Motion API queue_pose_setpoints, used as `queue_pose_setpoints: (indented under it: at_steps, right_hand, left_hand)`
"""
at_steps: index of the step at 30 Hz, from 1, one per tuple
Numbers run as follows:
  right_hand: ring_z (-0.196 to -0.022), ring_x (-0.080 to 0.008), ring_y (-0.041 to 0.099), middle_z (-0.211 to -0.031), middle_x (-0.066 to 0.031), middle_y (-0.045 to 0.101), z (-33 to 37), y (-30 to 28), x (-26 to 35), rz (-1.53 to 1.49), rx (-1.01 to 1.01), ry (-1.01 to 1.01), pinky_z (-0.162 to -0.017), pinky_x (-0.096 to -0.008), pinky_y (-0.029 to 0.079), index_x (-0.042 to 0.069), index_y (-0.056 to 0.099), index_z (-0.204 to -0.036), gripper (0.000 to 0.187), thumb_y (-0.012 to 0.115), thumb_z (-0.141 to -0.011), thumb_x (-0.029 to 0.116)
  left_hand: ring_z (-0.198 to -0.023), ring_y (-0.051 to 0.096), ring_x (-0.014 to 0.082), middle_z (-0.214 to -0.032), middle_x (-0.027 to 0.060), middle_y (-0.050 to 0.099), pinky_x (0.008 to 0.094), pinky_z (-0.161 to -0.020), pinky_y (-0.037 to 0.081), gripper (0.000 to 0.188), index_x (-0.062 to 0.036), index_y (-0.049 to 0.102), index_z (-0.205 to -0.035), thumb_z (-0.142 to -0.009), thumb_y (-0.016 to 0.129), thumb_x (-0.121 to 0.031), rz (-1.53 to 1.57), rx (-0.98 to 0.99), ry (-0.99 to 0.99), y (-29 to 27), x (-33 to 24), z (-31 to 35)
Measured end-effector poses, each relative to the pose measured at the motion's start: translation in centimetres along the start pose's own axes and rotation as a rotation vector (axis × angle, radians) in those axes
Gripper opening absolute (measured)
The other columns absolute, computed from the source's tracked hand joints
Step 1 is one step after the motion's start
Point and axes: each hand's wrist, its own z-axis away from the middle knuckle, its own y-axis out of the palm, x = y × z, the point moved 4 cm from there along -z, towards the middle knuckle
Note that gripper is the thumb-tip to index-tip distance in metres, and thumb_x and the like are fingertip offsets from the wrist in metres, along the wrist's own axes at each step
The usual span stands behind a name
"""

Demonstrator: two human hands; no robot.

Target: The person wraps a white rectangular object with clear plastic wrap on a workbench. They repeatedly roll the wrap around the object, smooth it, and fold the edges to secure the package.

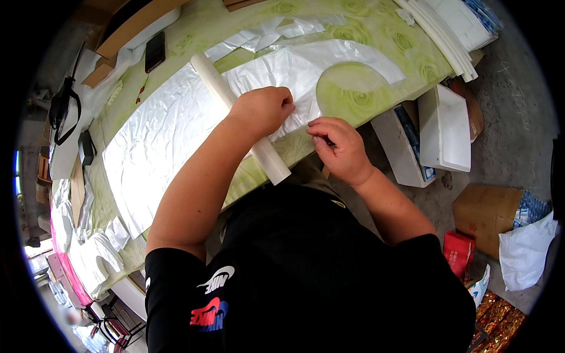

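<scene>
A shiny white plastic sheet (159,129) lies wrinkled over a table with a green flowered cloth. Across it rests a white tube (272,160), its near end sticking past the table edge and its middle hidden under my left wrist. My left hand (262,110) is closed just right of the tube, low over the sheet; its fingertips are hidden. Near the table's front edge my right hand (342,150) has curled fingers, thumb close to the forefinger; anything between them is too small to make out. Beyond it lies a round see-through piece (353,88).
A dark phone (155,52) and a narrow plastic strip (259,36) lie toward the back. White tubes (441,38) sit at the far right corner. White foam boxes (445,129), a cardboard box (485,212) and a white bag (528,253) stand on the floor to the right.
</scene>
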Motion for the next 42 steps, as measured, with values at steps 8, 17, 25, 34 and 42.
queue_pose_setpoints:
  at_steps: [8,17,25,34,42]
  right_hand:
    - [-0.1,-0.0327,0.064,-0.115,-0.0085,0.071,-2.2,0.9,1.6,0.099,0.019,-0.167,-0.091,-0.0406,0.053,0.008,0.072,-0.107,0.025,0.073,-0.082,0.007]
    - [-0.112,-0.0327,0.058,-0.143,-0.0098,0.061,-11.0,0.7,-8.3,0.646,-0.196,-0.005,-0.099,-0.0466,0.047,0.019,0.061,-0.142,0.062,0.074,-0.082,0.019]
    - [-0.119,-0.0319,0.055,-0.153,-0.0014,0.053,-10.3,2.4,-5.5,0.568,-0.006,-0.368,-0.101,-0.0473,0.047,0.033,0.058,-0.145,0.073,0.078,-0.077,0.016]
    - [-0.119,-0.0369,0.063,-0.142,-0.0146,0.062,-11.8,1.7,-11.2,0.619,-0.211,0.255,-0.104,-0.0498,0.047,0.014,0.056,-0.146,0.061,0.071,-0.087,0.02]
    - [-0.075,-0.0168,0.061,-0.11,-0.0058,0.071,-10.7,-0.9,-13.5,0.002,-0.52,0.407,-0.078,-0.0334,0.054,0.008,0.065,-0.133,0.045,0.071,-0.089,0.016]
  left_hand:
    - [-0.09,0.071,0.0326,-0.096,0.012,0.074,0.0415,-0.082,0.057,0.02,-0.0104,0.076,-0.1,-0.093,0.065,-0.026,0.224,-0.207,0.044,-0.5,0.4,0.8]
    - [-0.087,0.071,0.0239,-0.095,0.0079,0.073,0.0362,-0.081,0.057,0.025,-0.008,0.075,-0.104,-0.089,0.074,-0.028,0.352,-0.351,0.04,-1.4,0.5,2.2]
    - [-0.092,0.064,0.0157,-0.103,0.0031,0.068,0.0321,-0.082,0.054,0.046,-0.005,0.067,-0.119,-0.089,0.079,-0.037,1.002,-0.416,-0.21,-2.3,1.2,-2.6]
    - [-0.087,0.059,0.0112,-0.097,-0.0014,0.064,0.0306,-0.076,0.052,0.026,-0.0097,0.067,-0.11,-0.096,0.073,-0.03,1.333,-0.453,-0.243,-3.2,2.5,-0.4]
    - [-0.083,0.056,0.0069,-0.096,-0.0052,0.063,0.0262,-0.072,0.048,0.034,-0.0141,0.062,-0.127,-0.097,0.073,-0.025,1.221,-0.831,-0.548,-4.5,16.1,14.9]
